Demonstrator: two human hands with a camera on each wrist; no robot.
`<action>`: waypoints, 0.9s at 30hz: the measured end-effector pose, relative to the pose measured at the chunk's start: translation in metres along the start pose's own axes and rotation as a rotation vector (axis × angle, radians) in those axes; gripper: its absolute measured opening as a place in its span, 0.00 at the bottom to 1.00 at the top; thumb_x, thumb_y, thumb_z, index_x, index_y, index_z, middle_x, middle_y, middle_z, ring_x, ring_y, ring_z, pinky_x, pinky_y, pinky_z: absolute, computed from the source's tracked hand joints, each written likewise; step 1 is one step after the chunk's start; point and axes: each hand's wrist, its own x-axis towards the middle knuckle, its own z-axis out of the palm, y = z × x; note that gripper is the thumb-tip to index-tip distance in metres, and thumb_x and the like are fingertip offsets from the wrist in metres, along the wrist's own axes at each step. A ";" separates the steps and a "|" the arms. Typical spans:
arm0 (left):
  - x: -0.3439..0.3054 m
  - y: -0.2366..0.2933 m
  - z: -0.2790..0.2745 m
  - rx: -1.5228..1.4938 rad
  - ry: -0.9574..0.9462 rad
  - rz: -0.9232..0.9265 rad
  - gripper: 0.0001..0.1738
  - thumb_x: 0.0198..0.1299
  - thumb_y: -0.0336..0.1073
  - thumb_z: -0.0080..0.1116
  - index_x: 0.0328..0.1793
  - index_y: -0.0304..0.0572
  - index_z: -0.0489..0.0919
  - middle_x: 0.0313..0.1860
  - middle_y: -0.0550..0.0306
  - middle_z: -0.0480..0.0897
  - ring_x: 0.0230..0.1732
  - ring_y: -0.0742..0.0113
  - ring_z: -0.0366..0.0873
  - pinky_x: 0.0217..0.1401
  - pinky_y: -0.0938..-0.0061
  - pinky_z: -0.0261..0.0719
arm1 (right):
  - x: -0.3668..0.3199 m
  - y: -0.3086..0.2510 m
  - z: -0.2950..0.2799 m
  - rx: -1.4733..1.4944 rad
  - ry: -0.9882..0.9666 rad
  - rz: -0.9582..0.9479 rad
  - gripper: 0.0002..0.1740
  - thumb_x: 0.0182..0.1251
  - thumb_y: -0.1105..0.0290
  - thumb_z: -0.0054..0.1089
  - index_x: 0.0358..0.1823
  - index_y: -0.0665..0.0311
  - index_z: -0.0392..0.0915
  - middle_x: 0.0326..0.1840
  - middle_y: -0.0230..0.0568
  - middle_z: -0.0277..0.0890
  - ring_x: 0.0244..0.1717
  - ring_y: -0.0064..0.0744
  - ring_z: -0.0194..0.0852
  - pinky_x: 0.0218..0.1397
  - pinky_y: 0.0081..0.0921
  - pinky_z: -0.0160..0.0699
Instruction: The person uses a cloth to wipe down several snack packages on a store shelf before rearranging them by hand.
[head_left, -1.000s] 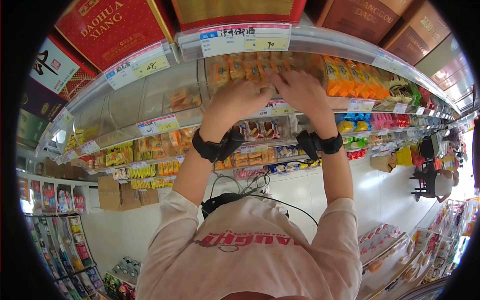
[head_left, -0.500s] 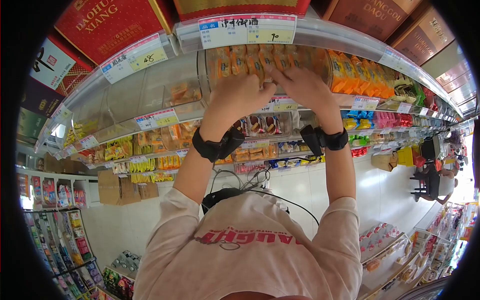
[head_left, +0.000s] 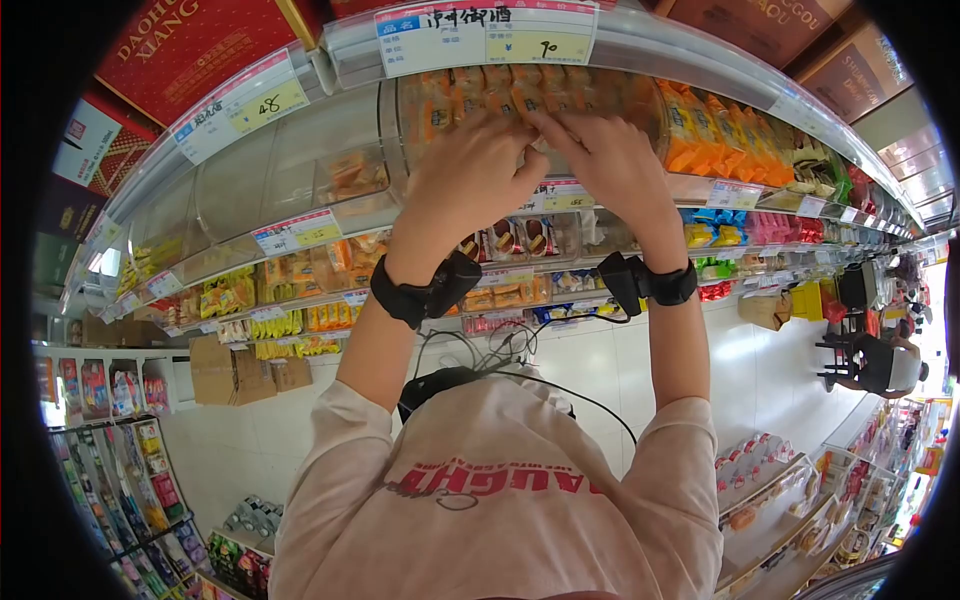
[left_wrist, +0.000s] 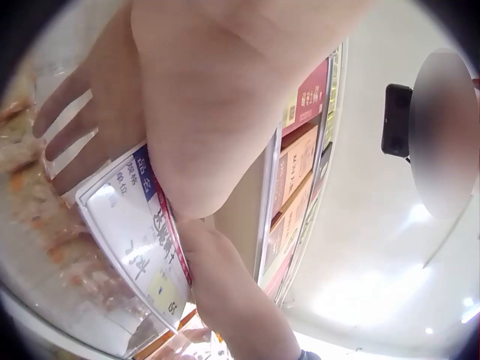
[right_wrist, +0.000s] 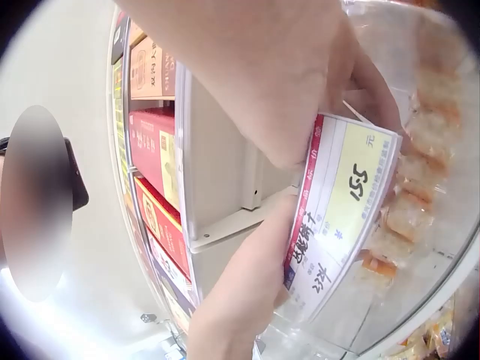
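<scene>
Over a clear bin of orange-wrapped packets (head_left: pixel 524 88), the left hand (head_left: pixel 472 172) and right hand (head_left: pixel 612 165) reach in side by side, their fingers close together. In the left wrist view, the left hand's fingers (left_wrist: pixel 73 139) are extended and slightly spread beside the wrapped packets (left_wrist: pixel 26 202). Behind the price tag (right_wrist: pixel 341 214), the right hand's fingers (right_wrist: pixel 379 94) reach down near a row of packets (right_wrist: pixel 411 214). Neither hand visibly holds a packet; the fingertips are partly hidden, so contact is unclear.
Brighter orange packets (head_left: pixel 715 135) fill the bin to the right. A bin at the left holds a few packets (head_left: pixel 352 175). A plastic shelf edge with a large price label (head_left: pixel 485 38) runs above the hands, below red boxes (head_left: pixel 190 45). Lower shelves hold more snacks.
The head view has shifted, with the shelf and labels higher in the picture. Both hands have moved slightly forward over the bin, and the left hand has also moved a little leftward.
</scene>
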 end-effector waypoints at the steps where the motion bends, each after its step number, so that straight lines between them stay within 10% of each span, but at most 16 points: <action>1: 0.000 0.000 0.000 -0.012 -0.024 -0.023 0.19 0.65 0.43 0.52 0.41 0.36 0.88 0.42 0.47 0.87 0.46 0.47 0.86 0.48 0.53 0.86 | -0.002 0.002 -0.001 -0.039 -0.051 -0.027 0.16 0.75 0.55 0.59 0.43 0.59 0.88 0.30 0.44 0.83 0.30 0.56 0.82 0.33 0.46 0.82; 9: 0.002 0.007 -0.010 -0.045 -0.133 -0.126 0.21 0.68 0.44 0.50 0.33 0.34 0.85 0.39 0.45 0.86 0.39 0.46 0.86 0.46 0.53 0.86 | 0.004 -0.004 -0.004 0.106 -0.079 0.084 0.20 0.76 0.52 0.59 0.36 0.58 0.90 0.29 0.46 0.84 0.31 0.55 0.82 0.32 0.45 0.80; 19: 0.005 0.006 -0.010 -0.039 -0.230 -0.190 0.27 0.69 0.49 0.46 0.44 0.31 0.88 0.50 0.38 0.86 0.58 0.43 0.82 0.68 0.50 0.77 | -0.001 0.000 -0.007 -0.037 -0.088 -0.088 0.17 0.79 0.55 0.53 0.54 0.53 0.88 0.32 0.45 0.85 0.32 0.53 0.84 0.32 0.45 0.82; 27: 0.003 0.000 0.000 -0.044 -0.197 -0.190 0.28 0.69 0.49 0.47 0.47 0.28 0.86 0.50 0.37 0.86 0.58 0.42 0.83 0.67 0.50 0.78 | 0.000 -0.001 -0.004 0.032 -0.077 -0.052 0.17 0.79 0.55 0.53 0.47 0.56 0.88 0.32 0.45 0.84 0.33 0.55 0.84 0.36 0.44 0.83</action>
